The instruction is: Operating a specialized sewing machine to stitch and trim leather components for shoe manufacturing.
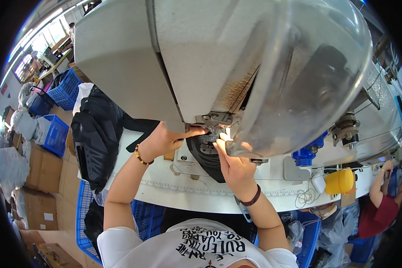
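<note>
A black fabric piece (pixel 210 164) lies under the metal clamp of a large grey sewing machine (pixel 116 58). My left hand (pixel 164 139) is on the left of the needle area, its index finger stretched to the clamp and its other fingers curled at the fabric's edge. On the right, my right hand (pixel 236 167) has its fingertips close together at the fabric beside the clamp (pixel 215 119), under bright light. The machine head and its clear cover hide part of the fingertips' contact. A black strip of cloth runs from behind my left wrist.
A heap of black garments (pixel 96 134) lies on the table's left end. Blue baskets (pixel 82 219) and cardboard boxes (pixel 42 172) stand on the floor at left. At right are a yellow container (pixel 339 181), a blue machine part (pixel 306 152) and a co-worker in a red top (pixel 382 214).
</note>
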Demonstrator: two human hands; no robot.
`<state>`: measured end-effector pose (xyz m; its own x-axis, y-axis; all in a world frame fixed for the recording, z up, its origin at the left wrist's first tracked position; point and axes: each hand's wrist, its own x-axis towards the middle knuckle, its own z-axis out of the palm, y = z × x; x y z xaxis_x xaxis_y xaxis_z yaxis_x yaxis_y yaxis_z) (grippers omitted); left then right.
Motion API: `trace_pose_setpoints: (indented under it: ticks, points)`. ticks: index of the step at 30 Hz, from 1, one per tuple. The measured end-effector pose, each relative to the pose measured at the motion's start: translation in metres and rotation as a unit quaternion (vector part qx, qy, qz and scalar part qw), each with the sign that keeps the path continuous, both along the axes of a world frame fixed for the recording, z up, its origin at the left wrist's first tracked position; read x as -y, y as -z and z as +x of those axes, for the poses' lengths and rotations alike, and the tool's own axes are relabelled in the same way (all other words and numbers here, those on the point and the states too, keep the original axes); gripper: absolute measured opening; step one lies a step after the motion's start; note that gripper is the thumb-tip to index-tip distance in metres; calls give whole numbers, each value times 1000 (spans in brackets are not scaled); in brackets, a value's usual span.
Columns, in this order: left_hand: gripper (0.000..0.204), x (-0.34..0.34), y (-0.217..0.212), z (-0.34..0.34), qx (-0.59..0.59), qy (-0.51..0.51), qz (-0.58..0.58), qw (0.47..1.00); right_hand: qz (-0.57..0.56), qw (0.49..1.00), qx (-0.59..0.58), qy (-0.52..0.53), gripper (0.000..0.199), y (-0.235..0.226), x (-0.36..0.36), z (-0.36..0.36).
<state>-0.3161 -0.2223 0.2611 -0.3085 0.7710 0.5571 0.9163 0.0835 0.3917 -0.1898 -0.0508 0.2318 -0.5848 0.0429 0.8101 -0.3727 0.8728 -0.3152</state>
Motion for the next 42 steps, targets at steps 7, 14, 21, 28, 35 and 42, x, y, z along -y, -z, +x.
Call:
trace_pose_setpoints:
  ticks: [7, 14, 21, 28, 35, 42]
  points:
    - [64, 0, -2, 3, 3, -5, -5, 1000, 31, 999, 9, 40, 17, 1, 1, 1]
    - [67, 1, -5, 1, -2, 9, -9, 1000, 47, 998, -24, 34, 12, -3, 0, -3]
    - [65, 2, 3, -2, -19, 14, -3, 1000, 26, 999, -2, 30, 13, 0, 1, 0]
    - [61, 1, -1, -2, -17, 8, -8, 1000, 4, 999, 45, 16, 22, 1, 2, 0]
    - [59, 3, 1, -3, -11, -24, -31, 999, 15, 999, 30, 17, 21, -1, 5, 1]
    - [59, -3, 3, -4, -53, -29, 14, 998, 27, 999, 23, 29, 21, -1, 3, -1]
